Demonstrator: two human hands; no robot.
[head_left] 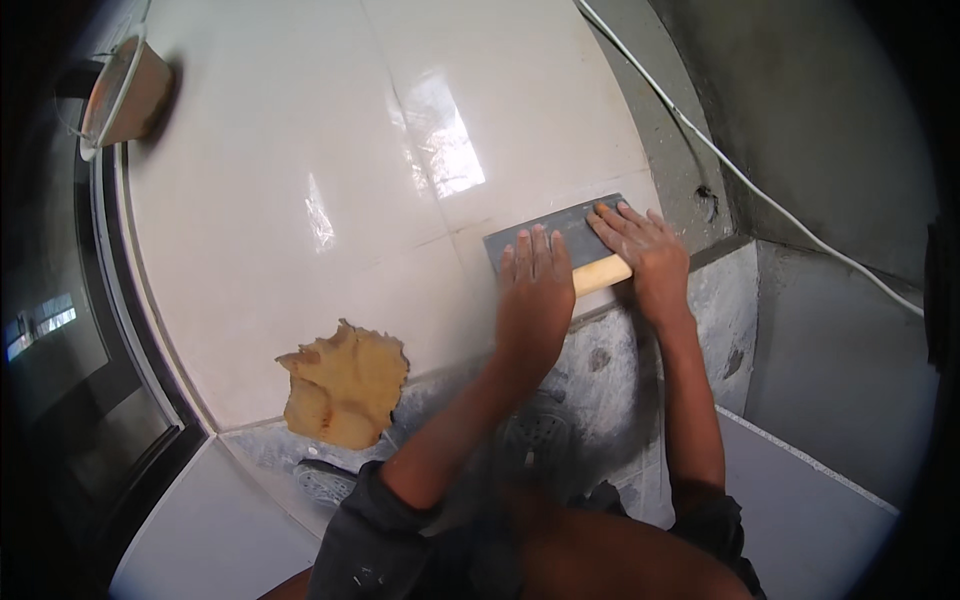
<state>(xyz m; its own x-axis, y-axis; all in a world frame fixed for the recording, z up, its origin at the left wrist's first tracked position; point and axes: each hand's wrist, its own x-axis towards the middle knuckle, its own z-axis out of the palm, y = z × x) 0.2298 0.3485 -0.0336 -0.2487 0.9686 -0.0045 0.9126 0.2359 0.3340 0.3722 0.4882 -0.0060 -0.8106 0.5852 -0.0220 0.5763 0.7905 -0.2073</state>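
A grey flat float [545,225] with a pale wooden handle [600,275] lies on the glossy white tiles [240,180], along a joint near their lower edge. My left hand [534,290] presses on its left part with fingers outstretched, hiding some of the handle. My right hand [650,260] rests on its right end, fingers extended over the grey face; its thumb is hard to make out. A ragged yellowish-brown piece of sponge-like material [345,380] lies on the tiles left of my left forearm.
A brownish bucket [135,90] sits at upper left beside a dark-framed glass panel [50,250]. A white cable [720,150] crosses the rough grey wall [810,120] at right. Below, sandals [325,485] stand on a dusty lower floor strip [610,390], flanked by pale ledges [790,480].
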